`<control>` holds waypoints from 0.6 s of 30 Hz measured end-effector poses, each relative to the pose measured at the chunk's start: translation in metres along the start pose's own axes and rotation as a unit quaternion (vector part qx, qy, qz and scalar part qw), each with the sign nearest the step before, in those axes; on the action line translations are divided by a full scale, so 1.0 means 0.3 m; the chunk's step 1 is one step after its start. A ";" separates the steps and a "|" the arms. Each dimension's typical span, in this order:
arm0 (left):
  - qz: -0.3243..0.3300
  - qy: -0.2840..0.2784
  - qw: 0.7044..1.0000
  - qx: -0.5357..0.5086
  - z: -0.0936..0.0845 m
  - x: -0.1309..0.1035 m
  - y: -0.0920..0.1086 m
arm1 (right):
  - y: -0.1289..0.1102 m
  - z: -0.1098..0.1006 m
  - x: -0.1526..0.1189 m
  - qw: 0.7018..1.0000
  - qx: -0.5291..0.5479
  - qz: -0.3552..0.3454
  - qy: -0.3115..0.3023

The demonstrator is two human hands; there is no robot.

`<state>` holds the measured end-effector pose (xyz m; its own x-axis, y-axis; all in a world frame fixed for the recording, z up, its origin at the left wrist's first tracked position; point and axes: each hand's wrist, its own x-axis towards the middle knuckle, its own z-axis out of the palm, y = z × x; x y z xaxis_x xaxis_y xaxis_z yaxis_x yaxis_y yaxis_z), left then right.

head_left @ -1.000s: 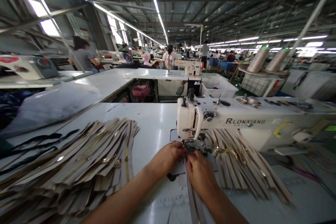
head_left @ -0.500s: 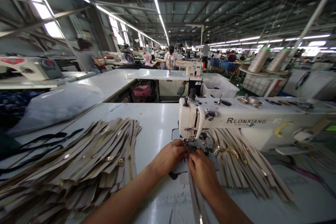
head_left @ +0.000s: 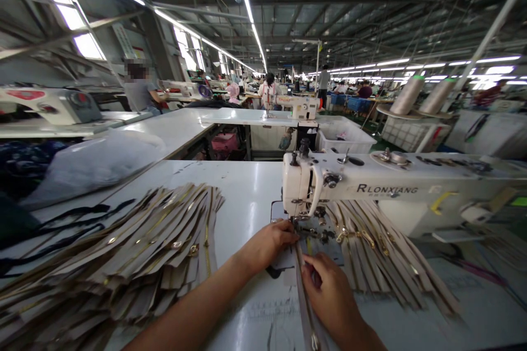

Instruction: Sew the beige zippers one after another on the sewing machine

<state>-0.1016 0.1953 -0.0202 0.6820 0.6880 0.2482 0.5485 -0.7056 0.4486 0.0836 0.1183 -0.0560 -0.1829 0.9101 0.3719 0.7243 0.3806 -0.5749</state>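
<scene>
A long beige zipper [head_left: 302,296] with metal teeth runs from under the presser foot of a white sewing machine [head_left: 349,181] toward me. Beside the needle, my left hand [head_left: 269,244] is closed with its fingertips on the zipper's far end. My right hand [head_left: 331,290] is curled at the zipper's right edge, nearer to me, thumb and forefinger pinching the tape. The fingertips of my left hand partly hide the stitching spot.
A thick pile of beige zippers [head_left: 164,252] spreads on the left of the table. More zippers [head_left: 374,252] lie under the machine arm. Dark straps [head_left: 82,214] and a white plastic bag [head_left: 102,164] are farther left. Thread cones [head_left: 407,96] stand at back right.
My right hand has slid back along the zipper toward me, away from the needle. My left hand stays beside the needle, now a little to the right.
</scene>
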 end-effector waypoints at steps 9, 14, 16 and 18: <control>-0.018 -0.009 1.000 -0.001 -0.012 0.003 0.017 | -0.007 0.001 -0.011 0.996 -0.066 -0.032 -0.052; -0.011 -0.014 1.000 0.015 -0.019 0.001 0.024 | -0.010 -0.008 -0.006 0.989 -0.108 -0.029 -0.099; -0.002 -0.013 1.000 0.025 -0.022 0.000 0.024 | -0.011 -0.008 -0.001 0.988 -0.109 -0.021 -0.106; 0.007 -0.014 0.999 0.036 -0.023 -0.002 0.021 | -0.011 -0.007 0.006 0.988 -0.106 -0.011 -0.109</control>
<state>-0.1019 0.1917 -0.0116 0.7019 0.6743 0.2294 0.5723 -0.7257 0.3820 0.0821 0.1184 -0.0518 -0.3220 0.9245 0.2038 0.8372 0.3786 -0.3946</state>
